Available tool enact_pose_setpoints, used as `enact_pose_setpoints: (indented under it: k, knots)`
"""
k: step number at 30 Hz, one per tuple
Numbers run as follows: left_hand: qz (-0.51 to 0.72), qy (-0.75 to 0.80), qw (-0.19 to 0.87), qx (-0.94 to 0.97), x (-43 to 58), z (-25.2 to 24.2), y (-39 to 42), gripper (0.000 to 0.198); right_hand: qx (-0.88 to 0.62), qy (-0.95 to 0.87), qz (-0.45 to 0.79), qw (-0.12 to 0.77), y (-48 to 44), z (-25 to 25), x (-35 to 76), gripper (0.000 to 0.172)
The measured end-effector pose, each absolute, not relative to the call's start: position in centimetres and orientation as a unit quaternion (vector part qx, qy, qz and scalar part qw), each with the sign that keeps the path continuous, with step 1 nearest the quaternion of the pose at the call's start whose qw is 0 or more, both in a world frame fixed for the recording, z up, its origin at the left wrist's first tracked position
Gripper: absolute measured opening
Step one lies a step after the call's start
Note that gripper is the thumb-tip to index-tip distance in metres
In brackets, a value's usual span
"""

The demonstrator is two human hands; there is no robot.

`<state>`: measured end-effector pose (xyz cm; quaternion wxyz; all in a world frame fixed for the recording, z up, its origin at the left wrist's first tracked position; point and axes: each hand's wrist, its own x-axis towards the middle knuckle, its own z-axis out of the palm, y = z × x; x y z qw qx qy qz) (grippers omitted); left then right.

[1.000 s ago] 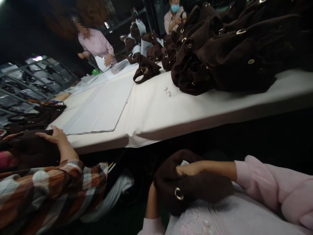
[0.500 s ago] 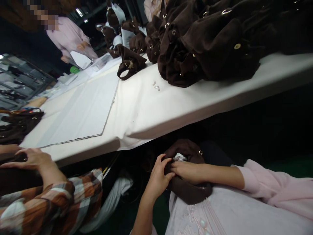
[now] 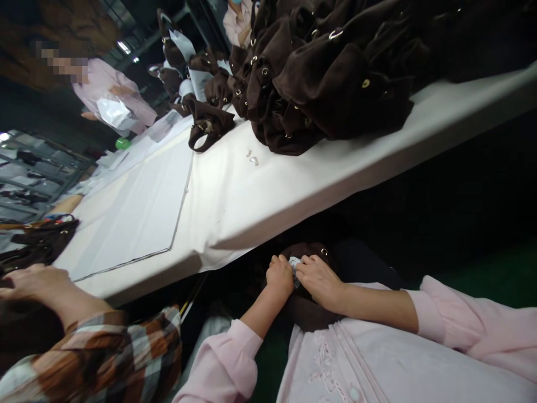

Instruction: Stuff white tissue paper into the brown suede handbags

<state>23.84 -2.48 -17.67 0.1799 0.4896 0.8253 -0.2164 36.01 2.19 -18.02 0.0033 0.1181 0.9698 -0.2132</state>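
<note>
A: Where was the brown bag [image 3: 310, 254]?

B: In the person's lap, below the edge of the white table [image 3: 293, 184]. Mostly in shadow. One small metal ring [image 3: 323, 252] showed on its top.

A: And the hands?

B: Left hand [image 3: 280, 275] was curled into a fist at the bag's mouth, fingers closed on the dark cloth. Right hand [image 3: 319, 277] lay just beside it, fingertips pinching a bit of white stuffing paper [image 3: 295, 262] that showed between the two hands. Whether the right hand also gripped the cloth, I could not tell; too dark there.

A: How would the bag handle?

B: Soft, I judged. Napped fabric like suede, slumping with no frame, light enough for one hand. Not slippery, not fragile, though the nap might mark under hard pinching. The paper would crumple and tear easily. Best hold looked to be the rim of the opening, one hand each side, or near the ring where the cloth is reinforced.

A: Surroundings?

B: A heap of like brown bags [image 3: 335, 84] on the table's far side, two small metal bits [image 3: 252, 158] loose near it. A co-worker's hand [image 3: 37, 280] in a plaid sleeve [image 3: 104, 352] rested at the left. Another person in pink [image 3: 113, 101] stood at the far end with white paper.
</note>
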Motion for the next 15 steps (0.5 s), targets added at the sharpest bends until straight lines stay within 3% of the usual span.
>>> enact_pose_setpoints:
  k: [3,10,12,15]
  knots:
    - [-0.218,0.825,0.178,0.491,23.4,-17.4,-2.0,0.036,0.155,0.952,-0.253,-0.077,2.7,-19.4,36.3,0.031]
    - [-0.157,0.845,0.155,0.488,24.6,-14.7,-3.8,0.036,0.144,0.704,-0.655,-0.235,5.9,-20.1,36.4,0.028]
    - [-0.140,0.847,0.169,0.484,24.5,-13.9,-5.0,0.036,0.142,0.717,-0.641,-0.233,6.8,-19.5,36.6,0.025]
    - [-0.108,0.836,0.217,0.493,23.6,-13.1,-6.7,0.033,0.142,0.817,-0.537,-0.155,7.1,-18.8,36.9,0.009]
